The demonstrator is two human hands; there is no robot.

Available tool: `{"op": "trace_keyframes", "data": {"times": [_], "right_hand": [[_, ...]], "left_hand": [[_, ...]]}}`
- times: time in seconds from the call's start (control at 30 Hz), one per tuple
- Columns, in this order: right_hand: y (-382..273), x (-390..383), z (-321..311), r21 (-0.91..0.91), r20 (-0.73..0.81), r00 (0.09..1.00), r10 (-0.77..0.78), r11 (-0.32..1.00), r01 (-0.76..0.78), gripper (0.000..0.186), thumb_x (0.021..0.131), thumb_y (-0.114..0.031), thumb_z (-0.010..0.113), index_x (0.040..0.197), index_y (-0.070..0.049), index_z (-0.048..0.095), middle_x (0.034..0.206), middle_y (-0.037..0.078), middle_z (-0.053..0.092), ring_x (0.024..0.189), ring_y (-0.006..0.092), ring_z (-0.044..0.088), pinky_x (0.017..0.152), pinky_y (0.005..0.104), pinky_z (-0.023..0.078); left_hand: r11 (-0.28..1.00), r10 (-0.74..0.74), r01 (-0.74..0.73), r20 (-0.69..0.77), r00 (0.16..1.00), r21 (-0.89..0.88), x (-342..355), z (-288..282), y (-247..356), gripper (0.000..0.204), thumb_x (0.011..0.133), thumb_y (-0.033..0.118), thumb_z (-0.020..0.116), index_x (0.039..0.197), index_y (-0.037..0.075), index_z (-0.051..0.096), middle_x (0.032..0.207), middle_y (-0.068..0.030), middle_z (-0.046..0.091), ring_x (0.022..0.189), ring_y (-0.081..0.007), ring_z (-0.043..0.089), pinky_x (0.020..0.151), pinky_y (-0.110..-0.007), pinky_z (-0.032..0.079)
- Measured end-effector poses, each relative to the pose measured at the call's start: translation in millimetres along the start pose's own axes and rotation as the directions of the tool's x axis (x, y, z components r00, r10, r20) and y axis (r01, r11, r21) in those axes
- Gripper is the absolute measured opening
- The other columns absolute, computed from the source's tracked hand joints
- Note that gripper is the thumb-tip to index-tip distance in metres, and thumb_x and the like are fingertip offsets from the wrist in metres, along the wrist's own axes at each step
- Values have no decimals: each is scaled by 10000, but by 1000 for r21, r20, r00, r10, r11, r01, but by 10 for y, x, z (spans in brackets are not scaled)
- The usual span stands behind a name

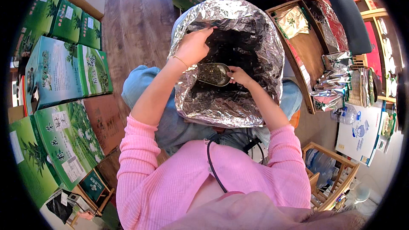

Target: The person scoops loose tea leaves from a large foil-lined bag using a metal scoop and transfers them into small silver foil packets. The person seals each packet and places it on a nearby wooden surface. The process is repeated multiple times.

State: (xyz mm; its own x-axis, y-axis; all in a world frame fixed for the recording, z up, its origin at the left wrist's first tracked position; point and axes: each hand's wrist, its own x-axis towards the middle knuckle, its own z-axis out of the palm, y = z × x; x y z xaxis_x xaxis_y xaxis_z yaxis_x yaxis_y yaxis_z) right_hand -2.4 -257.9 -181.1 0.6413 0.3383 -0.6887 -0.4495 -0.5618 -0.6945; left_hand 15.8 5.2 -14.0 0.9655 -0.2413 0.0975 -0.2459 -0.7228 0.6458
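My right hand (240, 76) grips the end of a metal scoop (224, 82), held level inside a foil-lined bag or box. Dark, dry loose leaves that look like tea (211, 73) lie in the scoop. The crinkled silver foil liner (272, 38) stands wide between my knees, its inside dark and its bottom hard to make out. Over the liner's left side reaches my left hand (194, 47), index finger stretched along the inner wall and thumb apart from it; its other fingers are partly hidden. No object shows in that hand.
Green printed cartons (70, 142) are stacked on my left, beside a wooden floor (128, 30). To the right stands a wooden tray (306, 55) holding a gold packet (293, 20). Silver foil pouches (332, 83) lie beside it. A wooden rack (336, 174) with large bottles sits lower right.
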Motion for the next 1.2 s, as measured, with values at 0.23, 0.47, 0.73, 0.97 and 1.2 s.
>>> {"op": "trace_keyframes", "data": {"times": [0.23,0.47,0.73,0.97,1.2], "right_hand": [[-656,-1290,-235,120,-7,997,-77,990,77,337,943,-149,527,1264,-54,565,855,-2,634,661,80,575,568,227,470],[-1214,-2122,-521,93,-87,984,-156,982,164,278,948,-203,553,1185,-66,600,783,-16,603,662,64,573,557,205,456],[-1399,-2125,-724,-93,-198,955,-220,974,205,299,932,-236,554,1178,-74,612,649,10,589,514,70,525,476,223,439],[-1535,-2157,-723,-161,-229,961,-156,980,120,255,911,-279,583,1009,-50,635,644,25,603,506,75,546,461,233,453],[-1790,-2252,-680,-437,-300,942,-148,900,2,273,893,-264,602,883,8,623,675,98,643,563,173,629,542,320,495]], "left_hand": [[992,93,-97,-45,995,-85,-44,-19,-22,548,726,-11,514,1269,41,561,1248,-173,583,979,-355,622,863,-397,497],[977,159,-161,-29,987,-142,-83,51,87,542,740,-36,563,1278,34,554,1275,-179,571,1062,-367,593,883,-397,488],[966,188,-193,-45,981,-172,-109,165,270,599,699,-93,506,1286,19,538,1284,-210,551,1153,-366,545,958,-396,459],[946,209,-219,-67,976,-239,-123,228,271,560,713,-49,530,1273,-22,531,1298,-216,542,1193,-353,533,990,-362,437],[958,223,-228,-46,974,-177,-128,245,232,536,718,8,539,1252,-33,548,1306,-200,545,1089,-346,598,899,-356,497]]}}
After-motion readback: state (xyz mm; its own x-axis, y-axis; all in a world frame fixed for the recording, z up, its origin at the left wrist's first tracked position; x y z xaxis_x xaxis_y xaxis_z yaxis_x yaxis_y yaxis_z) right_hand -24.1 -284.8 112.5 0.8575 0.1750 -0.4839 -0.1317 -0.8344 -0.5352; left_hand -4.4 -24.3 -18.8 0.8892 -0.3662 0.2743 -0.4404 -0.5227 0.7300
